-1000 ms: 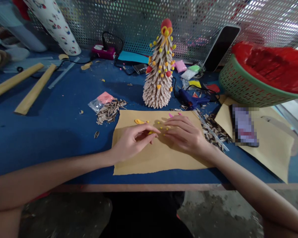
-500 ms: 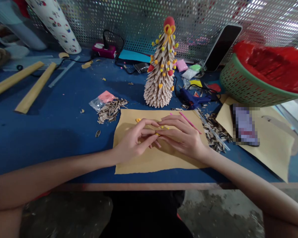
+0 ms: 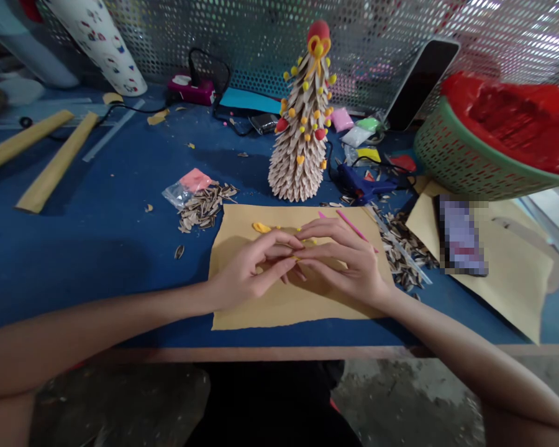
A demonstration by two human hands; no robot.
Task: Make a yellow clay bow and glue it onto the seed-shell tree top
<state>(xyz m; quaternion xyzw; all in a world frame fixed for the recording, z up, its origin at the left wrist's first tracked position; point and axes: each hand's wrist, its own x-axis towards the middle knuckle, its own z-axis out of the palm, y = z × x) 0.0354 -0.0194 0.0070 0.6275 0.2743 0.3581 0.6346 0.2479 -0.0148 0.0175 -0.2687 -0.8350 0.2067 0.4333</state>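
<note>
Over a sheet of brown paper [image 3: 256, 310], my left hand [image 3: 256, 270] pinches a small piece of yellow clay [image 3: 296, 259] between thumb and fingers. My right hand [image 3: 349, 264] meets it from the other side, its fingertips closed on the same piece, which they mostly hide. A larger orange-yellow clay lump [image 3: 261, 228] lies on the paper behind my left fingers. Tiny yellow clay balls [image 3: 313, 241] show behind my right fingers. Two pink stick tools [image 3: 353, 225] rest at the paper's back right. Beyond stands a cone-shaped tree of seed husks [image 3: 300, 152] with coloured balls.
Husk piles [image 3: 202, 208] flank the paper, one beside a bag of pink clay [image 3: 194, 180]. A blue glue gun [image 3: 366, 185] lies right of the tree. A green basket [image 3: 475, 158] with red plastic stands far right. Wooden-coloured rods [image 3: 58, 164] lie left.
The view has shifted slightly. My fingers have moved a little against each other around the yellow piece, and more of the orange-yellow lump shows behind my left hand.
</note>
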